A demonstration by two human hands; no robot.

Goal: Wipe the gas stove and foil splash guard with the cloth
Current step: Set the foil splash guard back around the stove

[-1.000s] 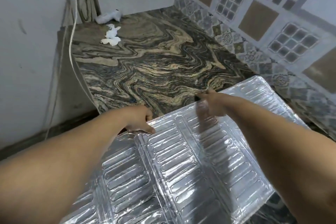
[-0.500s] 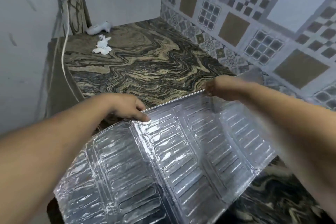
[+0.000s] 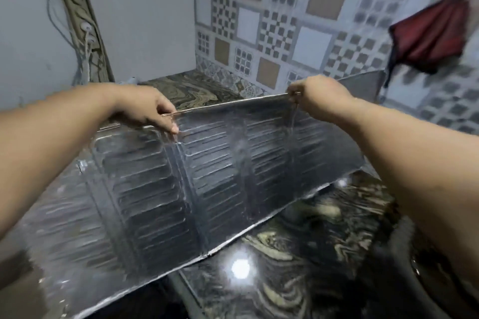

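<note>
The foil splash guard [image 3: 207,184], a ribbed silver sheet with fold lines, stands tilted up over the marbled counter. My left hand [image 3: 153,109] pinches its top edge at the left. My right hand [image 3: 316,97] pinches the same edge at the right. A dark red cloth [image 3: 432,36] hangs on the tiled wall at the upper right. No gas stove can be made out; a dark blurred shape sits at the lower right.
The swirl-patterned stone counter [image 3: 298,267] reflects a bright light in front of the guard. A patterned tile wall [image 3: 272,21] runs behind. A power strip with cables [image 3: 83,31] hangs on the white wall at the left.
Both hands have raised the foil guard from lying nearly flat to standing up. The view has swung right and up, bringing the red cloth into sight.
</note>
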